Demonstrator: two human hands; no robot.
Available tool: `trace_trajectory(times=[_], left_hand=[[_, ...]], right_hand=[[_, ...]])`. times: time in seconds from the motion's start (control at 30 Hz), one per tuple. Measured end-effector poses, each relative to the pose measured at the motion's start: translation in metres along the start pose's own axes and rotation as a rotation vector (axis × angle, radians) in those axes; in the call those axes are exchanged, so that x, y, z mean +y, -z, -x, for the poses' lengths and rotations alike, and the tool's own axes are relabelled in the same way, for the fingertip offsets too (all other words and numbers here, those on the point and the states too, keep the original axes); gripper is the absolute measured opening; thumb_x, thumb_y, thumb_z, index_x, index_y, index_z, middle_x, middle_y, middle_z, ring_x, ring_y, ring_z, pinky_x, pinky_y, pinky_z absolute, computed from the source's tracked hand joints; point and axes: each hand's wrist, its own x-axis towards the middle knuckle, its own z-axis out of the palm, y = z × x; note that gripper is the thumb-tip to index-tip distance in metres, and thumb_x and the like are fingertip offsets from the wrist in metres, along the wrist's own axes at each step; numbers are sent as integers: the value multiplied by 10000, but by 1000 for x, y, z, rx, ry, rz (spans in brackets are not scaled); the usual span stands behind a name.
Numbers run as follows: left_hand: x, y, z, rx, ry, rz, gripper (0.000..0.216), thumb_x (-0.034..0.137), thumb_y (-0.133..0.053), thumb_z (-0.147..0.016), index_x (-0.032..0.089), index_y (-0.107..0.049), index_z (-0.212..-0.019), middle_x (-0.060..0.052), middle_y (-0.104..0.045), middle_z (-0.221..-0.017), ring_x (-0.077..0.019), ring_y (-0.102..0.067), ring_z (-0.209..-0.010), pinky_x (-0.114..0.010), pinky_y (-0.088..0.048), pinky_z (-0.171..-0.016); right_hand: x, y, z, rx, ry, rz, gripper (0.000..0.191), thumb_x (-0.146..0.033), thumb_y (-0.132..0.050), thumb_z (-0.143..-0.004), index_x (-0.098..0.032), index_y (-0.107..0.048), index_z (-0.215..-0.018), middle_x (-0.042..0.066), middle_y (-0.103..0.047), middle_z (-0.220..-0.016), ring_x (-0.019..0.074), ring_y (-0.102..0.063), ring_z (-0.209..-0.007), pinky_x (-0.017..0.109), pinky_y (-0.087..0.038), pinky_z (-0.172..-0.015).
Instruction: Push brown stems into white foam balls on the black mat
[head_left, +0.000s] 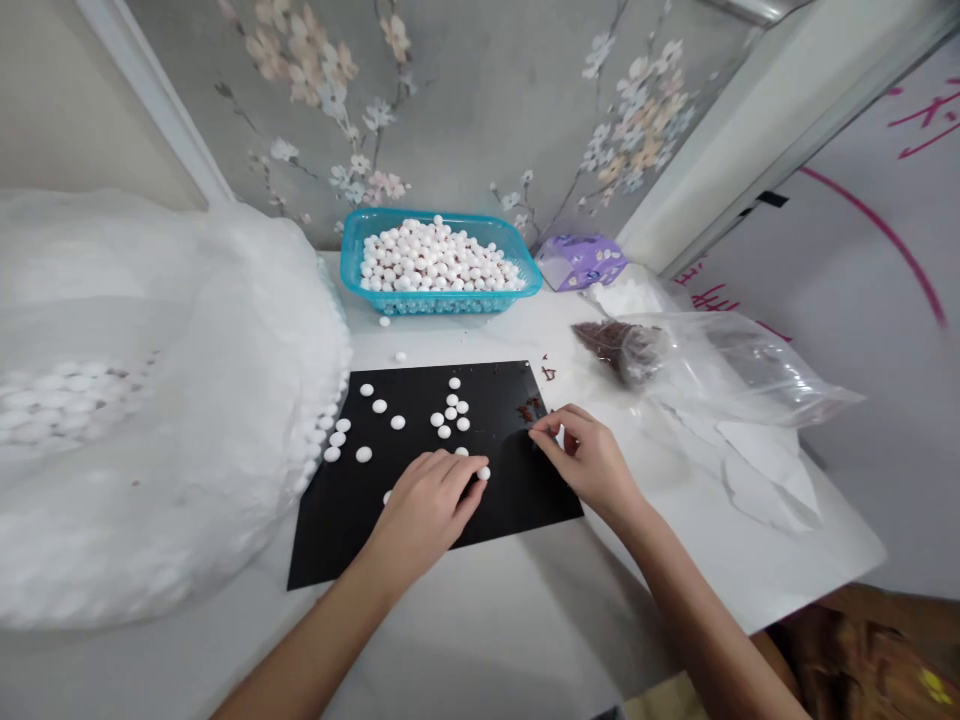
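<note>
Over the black mat (420, 520), my left hand (429, 498) pinches a small white ball (484, 473) between thumb and fingertips. My right hand (585, 455) is closed in a pinch at the mat's right edge; what its fingertips hold, if anything, is too small to make out. Just beyond those fingertips lies a little pile of reddish-brown bits (526, 410). Several loose white balls (451, 413) are clustered on the middle of the mat, and more are scattered toward its left side. Part of the mat is hidden under my left hand.
A blue plastic basket (442, 300) full of white balls stands against the wall. A large translucent bag (165, 400) of white balls fills the left side. On the right are a clear bag (735, 360) with brown bits and a purple packet (581, 262).
</note>
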Motion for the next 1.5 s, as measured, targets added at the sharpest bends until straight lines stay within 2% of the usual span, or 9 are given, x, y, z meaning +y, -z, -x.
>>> trace_trajectory(times=[0.13,0.23,0.37,0.53,0.7,1.07,1.27,1.5], left_hand=[[-2,-1,1,-25,5,13,95,134,-489,-850,178,-573,-854,-4,-656,-764,-142,-561,-687,-305,-458,-685],[-2,-1,1,-23,11,14,109,142,-483,-854,183,-582,-872,-8,-657,-774,-145,-560,-696,-308,-458,-687],[-2,-2,1,-30,104,0,108,180,-486,-852,198,-591,-870,-9,-630,-719,-150,-562,-665,-309,-462,-658],[-4,-3,1,-23,88,51,139,162,-490,-857,200,-608,-795,0,-650,-732,-143,-581,-682,-301,-465,-671],[-5,-3,3,4,101,45,149,179,-479,-872,201,-624,-849,-9,-668,-747,-140,-585,-668,-300,-468,-666],[-5,-3,2,-7,63,58,173,178,-489,-869,211,-650,-815,0,-706,-810,-148,-602,-712,-306,-479,-681],[-5,-3,2,3,60,62,193,197,-472,-882,215,-655,-824,-10,-708,-824,-152,-603,-726,-317,-489,-689],[-5,-3,2,-10,75,77,181,190,-480,-881,212,-642,-804,-1,-703,-812,-151,-600,-716,-308,-476,-673]], right_hand=[[-13,-19,8,-2,49,-195,115,-278,-552,-821,-202,-619,-767,4,-508,-732,95,-419,-515,239,-387,-497],[-20,-33,12,-29,71,-297,118,-264,-533,-833,-200,-619,-783,9,-515,-742,96,-444,-537,233,-397,-497],[-23,-42,15,-25,63,-339,120,-261,-520,-839,-203,-619,-800,16,-525,-761,103,-466,-568,231,-408,-505],[-22,-43,19,-40,97,-285,137,-255,-496,-853,-210,-615,-804,16,-517,-777,95,-439,-544,233,-402,-504],[-25,-42,19,-30,110,-259,144,-256,-484,-854,-210,-611,-804,19,-526,-772,97,-446,-535,231,-408,-498],[-23,-45,20,-20,160,-199,157,-245,-463,-867,-208,-609,-823,29,-550,-805,98,-474,-551,231,-410,-508],[-26,-44,23,-11,200,-216,103,-227,-489,-834,-207,-590,-845,17,-513,-769,81,-399,-476,226,-382,-446],[-26,-41,23,-74,215,-241,83,-183,-482,-816,-206,-554,-849,-3,-461,-723,86,-370,-483,229,-343,-443]])
